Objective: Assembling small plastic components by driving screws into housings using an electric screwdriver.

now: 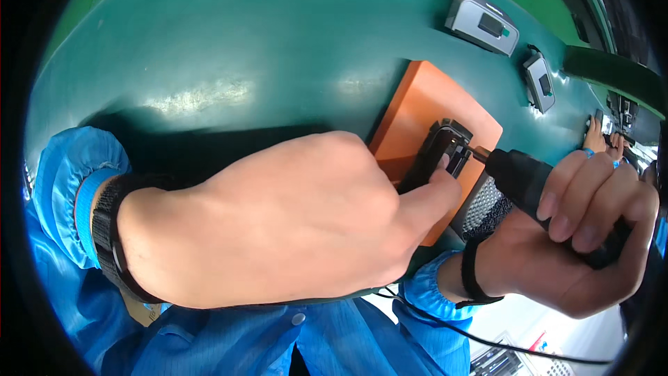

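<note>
fingers (445, 191) of the left hand (278, 223) are curled down and pressed on a small black device (435, 157), pinning it against an orange pad (431, 101); the thumb side is hidden, so the full grasp cannot be seen. fingers of the right hand (584, 237) are wrapped tight around the black handle of an electric screwdriver (536, 184), with a textured grip section just below the barrel. the screwdriver's bit meets the upper right end of the black device, touching it beside the left fingertip.

the black device lies tilted on the orange pad, near the pad's right edge. the pad rests flat on a dark green tabletop (243, 42).

both wrists carry black straps (104, 226), and both arms are in blue sleeves (69, 167). a thin black cable (487, 338) runs below the right wrist.

two grey units (481, 22) with dark windows sit on the tabletop well apart from the pad, toward the upper right. another person's hand (595, 138) rests on the tabletop at the far right edge, near some dark hardware too small to identify.
</note>
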A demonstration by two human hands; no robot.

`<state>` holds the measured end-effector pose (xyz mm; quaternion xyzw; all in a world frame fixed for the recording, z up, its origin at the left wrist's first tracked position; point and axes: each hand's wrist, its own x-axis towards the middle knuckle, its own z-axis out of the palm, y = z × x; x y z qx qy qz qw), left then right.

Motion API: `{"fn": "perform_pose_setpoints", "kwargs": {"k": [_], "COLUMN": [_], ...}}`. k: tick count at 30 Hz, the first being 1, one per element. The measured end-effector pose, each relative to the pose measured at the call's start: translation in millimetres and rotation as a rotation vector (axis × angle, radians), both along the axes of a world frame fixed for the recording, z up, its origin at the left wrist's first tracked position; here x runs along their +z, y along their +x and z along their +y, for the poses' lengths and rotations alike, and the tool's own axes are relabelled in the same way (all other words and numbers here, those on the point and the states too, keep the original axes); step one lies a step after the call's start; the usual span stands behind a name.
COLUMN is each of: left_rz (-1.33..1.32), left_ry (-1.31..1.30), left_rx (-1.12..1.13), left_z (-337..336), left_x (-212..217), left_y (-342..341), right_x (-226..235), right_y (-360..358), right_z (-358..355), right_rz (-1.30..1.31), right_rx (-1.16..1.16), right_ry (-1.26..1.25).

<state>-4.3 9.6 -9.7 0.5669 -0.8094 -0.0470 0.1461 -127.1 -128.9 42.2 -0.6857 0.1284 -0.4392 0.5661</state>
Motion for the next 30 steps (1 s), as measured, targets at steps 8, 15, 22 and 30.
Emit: {"fn": "perform_pose_setpoints", "kwargs": {"k": [8,15,22,30], "left_rz": [-0.096,-0.083,-0.090,-0.072], "left_ry": [0.039,0.159,0.159,0.155], "left_rx": [-0.002,-0.074,-0.086,-0.086], "left_z": [-1,-9,-13,-12], "left_x": [-4,12,12,10], "left_y": [-11,-3,-3,-2], "right_x": [8,1,-3,-12], "right_y": [-80,-74,-85,-82], "right_z": [-23,-34,-37,-38], "right_rz": [-0.071,-0.010,-0.027,-0.062], "right_rx": [-0.370,-0.244,-0.252,-0.273], "right_ry": [-0.211,-0.029,-0.002,0.031]}}
